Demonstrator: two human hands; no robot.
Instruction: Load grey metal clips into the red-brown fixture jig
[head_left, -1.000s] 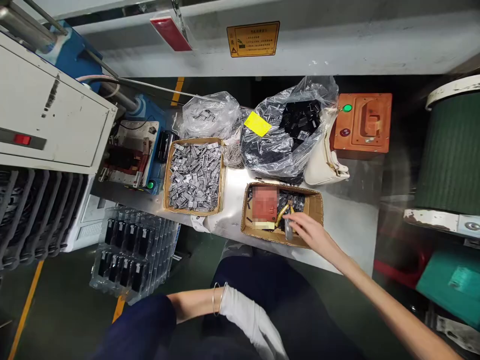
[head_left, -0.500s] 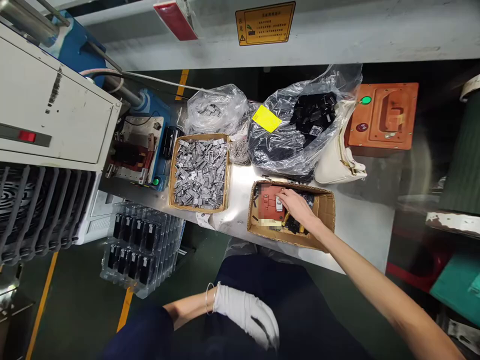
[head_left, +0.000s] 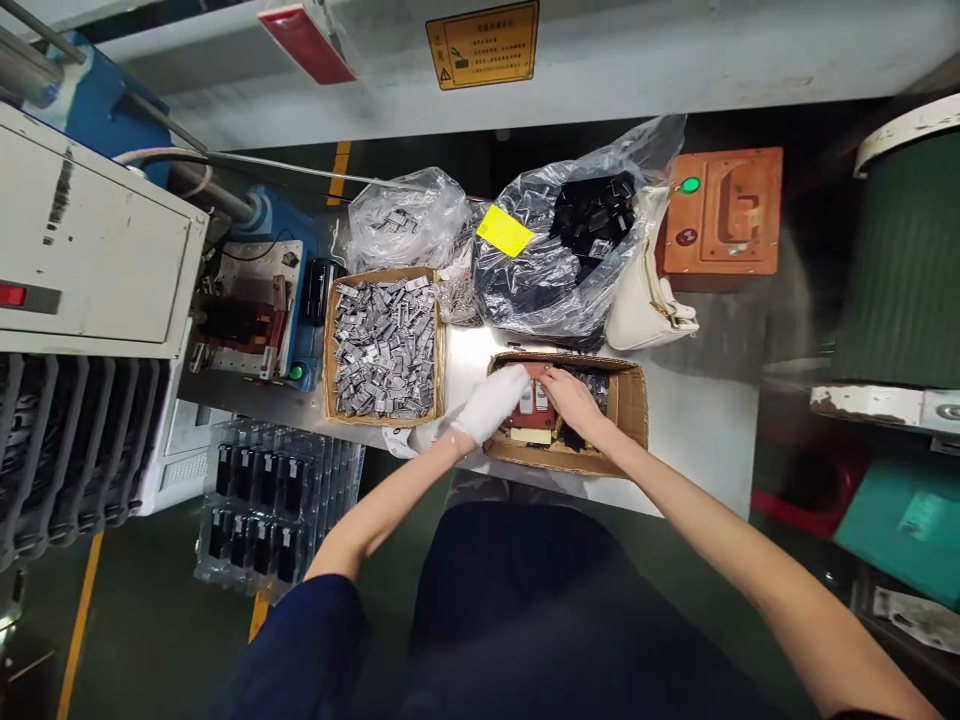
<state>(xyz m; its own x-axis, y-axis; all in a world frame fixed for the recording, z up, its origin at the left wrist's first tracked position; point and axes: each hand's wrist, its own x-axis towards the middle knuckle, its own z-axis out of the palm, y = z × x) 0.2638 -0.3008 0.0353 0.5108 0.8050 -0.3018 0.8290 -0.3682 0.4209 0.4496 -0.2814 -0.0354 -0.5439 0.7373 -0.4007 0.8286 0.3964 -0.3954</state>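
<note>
A reddish-brown block (head_left: 541, 423) lies in a cardboard box (head_left: 630, 405), with two small silver-grey metal pieces (head_left: 526, 401) set side by side in its face. My left hand (head_left: 491, 402), in a white glove, reaches over the block's left side. Its fingers are blurred at the upper edge, so their grip does not show. My bare right hand (head_left: 576, 402) bends its fingers together at the block's upper right corner. Anything in the fingertips is hidden. Small dark parts (head_left: 598, 385) lie beside the block.
Left of the box stands a carton (head_left: 439, 375) full of grey metal clips. Behind are a plastic bag of black parts (head_left: 592, 225), a white handbag (head_left: 645, 310) and an orange box (head_left: 757, 210). A blue press (head_left: 262, 225) and stacked clear trays (head_left: 259, 510) stand at left.
My gloved left hand has risen from my lap to the block. My right hand stays at the block's upper right. A second metal piece now shows in the block. The view has shifted right.
</note>
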